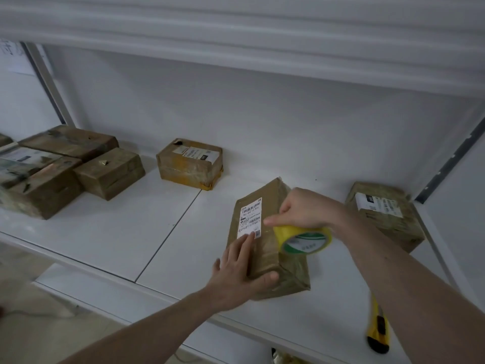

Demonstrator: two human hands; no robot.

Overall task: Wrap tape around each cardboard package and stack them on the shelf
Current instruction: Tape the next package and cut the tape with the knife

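So we've got the main cardboard package lying flat on the white shelf, near the front edge and right of centre, angled a bit so its long side runs near to far. It's brown, shiny with tape already, and has a white barcode label on the far-left part of its top. Our roll of yellow tape sits against its right top edge, green and white core facing us. Other packages on the same shelf: one at the back in the middle, one far right, and a cluster stacked at left.
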